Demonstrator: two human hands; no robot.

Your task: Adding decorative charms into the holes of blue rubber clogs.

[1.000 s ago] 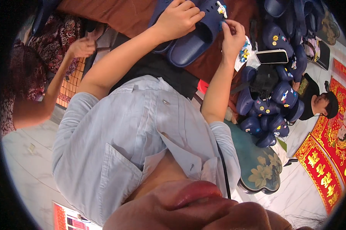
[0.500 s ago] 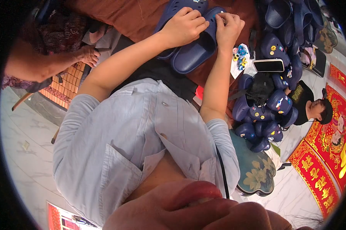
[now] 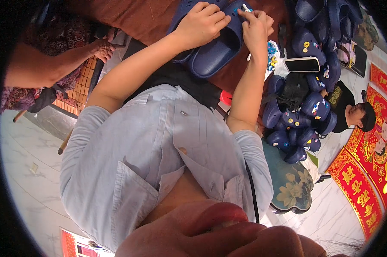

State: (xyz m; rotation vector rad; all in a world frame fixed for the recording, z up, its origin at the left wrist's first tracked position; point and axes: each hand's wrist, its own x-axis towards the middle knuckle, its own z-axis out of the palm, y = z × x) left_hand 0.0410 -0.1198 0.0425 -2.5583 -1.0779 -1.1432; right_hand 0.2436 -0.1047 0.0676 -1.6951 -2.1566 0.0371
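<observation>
Two dark blue clogs lie side by side on a brown cloth. My left hand (image 3: pixel 203 25) has its fingers curled over the upper of the right-hand clog (image 3: pixel 217 53), holding it. On the other side of that upper, my right hand (image 3: pixel 257 29) is closed, thumb against finger, on a small white stick-like thing (image 3: pixel 245 7). A bit of blue decoration shows beside those fingertips, partly hidden. The left-hand clog (image 3: pixel 181 18) sits mostly behind my left hand and forearm.
Small colourful shoe charms (image 3: pixel 272 55) lie on white paper right of my right forearm, near a phone (image 3: pixel 302 64). Several decorated blue clogs (image 3: pixel 315 106) are heaped beyond. A co-worker's hand (image 3: pixel 102 50) is at left; another person (image 3: pixel 352 113) is at right. A flower-patterned stool (image 3: pixel 290 188) stands below.
The white stick-like thing now shows at my right fingertips. My right hand has shifted slightly and turned at the clog's upper; my left hand has moved a little up and left.
</observation>
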